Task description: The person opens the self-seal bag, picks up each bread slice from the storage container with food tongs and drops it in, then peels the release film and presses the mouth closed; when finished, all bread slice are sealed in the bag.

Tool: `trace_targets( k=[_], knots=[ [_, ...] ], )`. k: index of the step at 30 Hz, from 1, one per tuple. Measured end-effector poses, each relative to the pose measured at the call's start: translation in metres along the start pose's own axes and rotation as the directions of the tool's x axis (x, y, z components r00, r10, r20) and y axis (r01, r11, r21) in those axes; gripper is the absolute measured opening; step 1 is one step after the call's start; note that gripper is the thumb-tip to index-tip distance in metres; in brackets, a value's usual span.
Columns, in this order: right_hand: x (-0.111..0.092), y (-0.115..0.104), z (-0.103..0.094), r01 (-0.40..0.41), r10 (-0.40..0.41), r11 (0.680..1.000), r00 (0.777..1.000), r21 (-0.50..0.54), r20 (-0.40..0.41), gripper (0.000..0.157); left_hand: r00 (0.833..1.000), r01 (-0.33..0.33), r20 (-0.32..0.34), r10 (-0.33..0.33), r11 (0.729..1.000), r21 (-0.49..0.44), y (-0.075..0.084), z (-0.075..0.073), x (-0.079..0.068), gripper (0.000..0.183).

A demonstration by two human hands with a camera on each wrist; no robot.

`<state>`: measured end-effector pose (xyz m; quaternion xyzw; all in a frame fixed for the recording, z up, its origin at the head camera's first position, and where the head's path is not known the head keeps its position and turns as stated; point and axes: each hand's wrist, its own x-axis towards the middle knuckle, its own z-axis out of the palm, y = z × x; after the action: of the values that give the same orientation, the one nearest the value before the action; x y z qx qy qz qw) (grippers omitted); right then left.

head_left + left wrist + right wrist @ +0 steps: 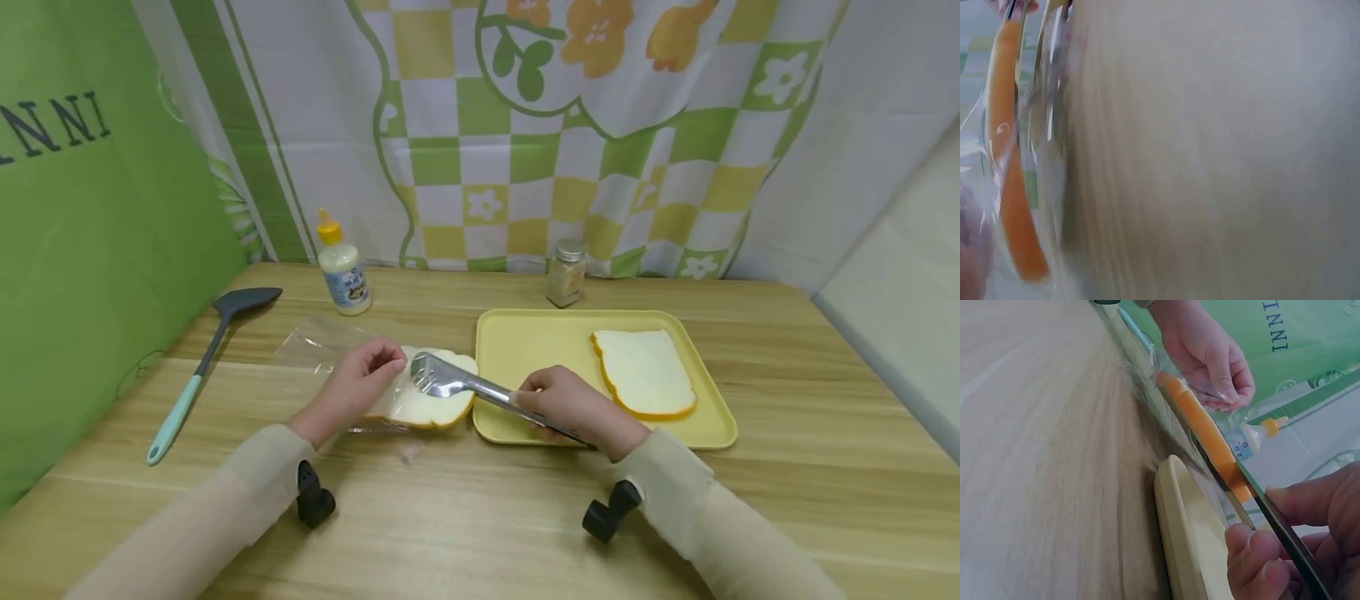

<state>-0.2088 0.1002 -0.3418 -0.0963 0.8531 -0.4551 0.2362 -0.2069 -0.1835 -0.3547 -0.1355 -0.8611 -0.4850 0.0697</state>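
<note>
My left hand [352, 383] pinches the edge of a clear plastic bag [300, 354] between thumb and fingertips. Partly inside the bag is a white bread slice [423, 410] with an orange-brown crust [1200, 428], reaching to the left edge of the yellow tray [525, 337]. My right hand [566, 404] grips metal tongs [491, 390] by the handles. Their slotted head lies over the top of that slice, and in the right wrist view the two arms run to either side of its crust. Another bread slice [648, 371] lies flat on the tray's right half.
A squeeze bottle [345, 279] with a yellow cap stands behind the bag. Behind the tray is a small glass spice jar [567, 275]. A dark spatula [202, 358] with a mint handle lies at the left. A patterned curtain [510, 158] hangs along the table's back.
</note>
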Motion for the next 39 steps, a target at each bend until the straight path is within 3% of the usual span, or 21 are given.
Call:
trace_targets(
  k=[4, 7, 12, 15, 18, 29, 35, 39],
  knots=[
    [0.0, 0.003, -0.007, -0.003, 0.002, 0.998, 1.0, 0.064, 0.018, 0.021, 0.999, 0.032, -0.033, -0.03, 0.997, 0.065, -0.002, -0.006, 0.0, 0.008],
    [0.001, 0.004, -0.013, 0.017, -0.019, 0.996, 0.999, 0.089, 0.029, 0.023, 1.0, -0.013, -0.013, 0.014, 0.994, 0.106, -0.003, -0.009, 0.0, 0.012],
    [0.003, 0.005, -0.017, 0.021, -0.028, 0.992, 0.998, 0.126, 0.056, 0.025, 0.989, -0.126, 0.1, 0.111, 0.98, 0.156, 0.0, -0.012, -0.005, 0.019],
    [0.004, 0.007, -0.018, 0.016, -0.027, 0.99, 0.997, 0.143, 0.071, 0.025, 0.978, -0.123, 0.186, 0.091, 0.977, 0.172, 0.002, -0.014, -0.008, 0.029],
    [0.005, 0.009, -0.018, 0.018, -0.03, 0.987, 0.997, 0.162, 0.077, 0.026, 0.972, -0.109, 0.223, 0.069, 0.979, 0.175, 0.003, -0.013, -0.01, 0.033],
    [0.002, 0.011, -0.021, 0.029, -0.049, 0.98, 0.994, 0.195, 0.095, 0.026, 0.978, -0.154, 0.152, 0.143, 0.986, 0.062, 0.001, -0.007, -0.011, 0.007],
    [0.001, 0.009, -0.021, 0.048, -0.06, 0.988, 0.996, 0.149, 0.073, 0.027, 0.998, -0.035, 0.054, 0.037, 0.999, -0.04, 0.001, -0.005, -0.009, 0.008],
    [0.0, 0.008, -0.02, 0.047, -0.05, 0.995, 0.998, 0.089, 0.033, 0.025, 0.996, 0.067, -0.049, -0.072, 0.992, -0.11, 0.004, -0.005, -0.009, 0.014]
  ],
)
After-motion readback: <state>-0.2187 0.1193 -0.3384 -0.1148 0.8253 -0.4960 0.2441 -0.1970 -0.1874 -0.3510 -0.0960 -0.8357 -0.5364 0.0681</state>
